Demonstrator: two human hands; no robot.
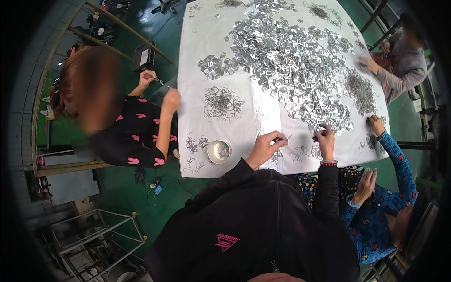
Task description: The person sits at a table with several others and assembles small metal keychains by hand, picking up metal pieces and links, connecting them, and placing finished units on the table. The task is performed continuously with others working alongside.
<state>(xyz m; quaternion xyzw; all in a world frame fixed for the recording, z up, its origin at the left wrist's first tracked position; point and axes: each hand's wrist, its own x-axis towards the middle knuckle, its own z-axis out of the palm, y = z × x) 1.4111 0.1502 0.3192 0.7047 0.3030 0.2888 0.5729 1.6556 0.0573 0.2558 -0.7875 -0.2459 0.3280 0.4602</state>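
Note:
My left hand (267,149) is closed near the table's front edge, thumb and fingers pinching a thin dark wire piece (289,137) whose tip sticks out to the right. My right hand (325,142), with a red beaded bracelet on its wrist, is at the near edge of a large heap of small silvery metal buckles (291,61). Its fingers are curled together, and whatever they hold is too small to make out. Between and under my hands lie loose bent wire hooks (298,154) on the white table covering (197,127).
A small bowl (211,157) with patterned contents stands left of my hands, beside small hook clusters. A larger tangle of wire hooks (223,103) lies behind it. Co-workers sit left, right and far right; the nearest one's hand (376,126) is by another hook pile (361,94).

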